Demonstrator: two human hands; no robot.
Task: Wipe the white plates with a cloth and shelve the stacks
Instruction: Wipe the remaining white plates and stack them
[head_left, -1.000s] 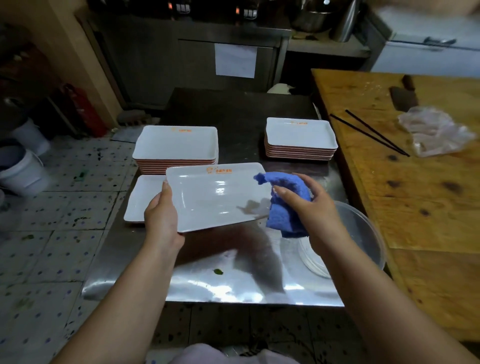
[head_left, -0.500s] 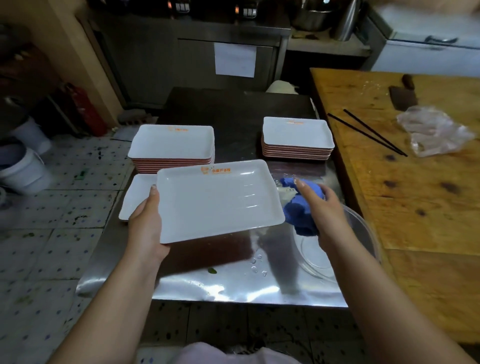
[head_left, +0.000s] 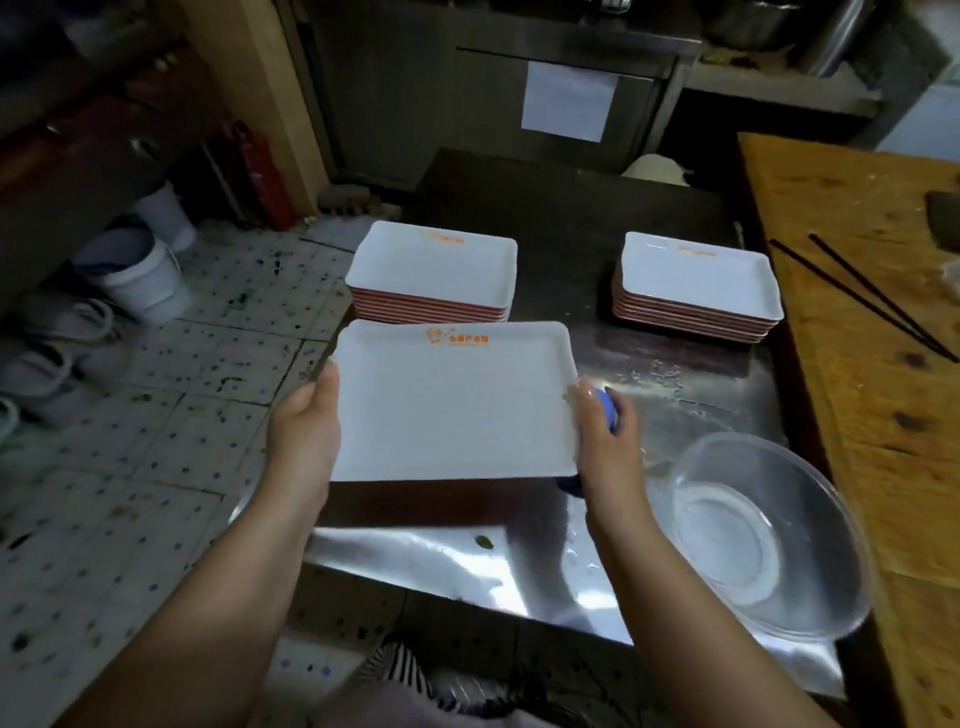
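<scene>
A single wide-angle camera worn on the person's head looks forward and down, close over the steel table (head_left: 675, 395), taking in both forearms, tiled floor (head_left: 171, 415) left and wooden counter (head_left: 883, 364) right.

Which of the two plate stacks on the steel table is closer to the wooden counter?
The right-hand stack, beside the chopsticks on the wooden counter. The left stack sits at the table's floor-side edge.

Left hand (head_left: 306, 415) and right hand (head_left: 605, 431) curled, gripping
</scene>
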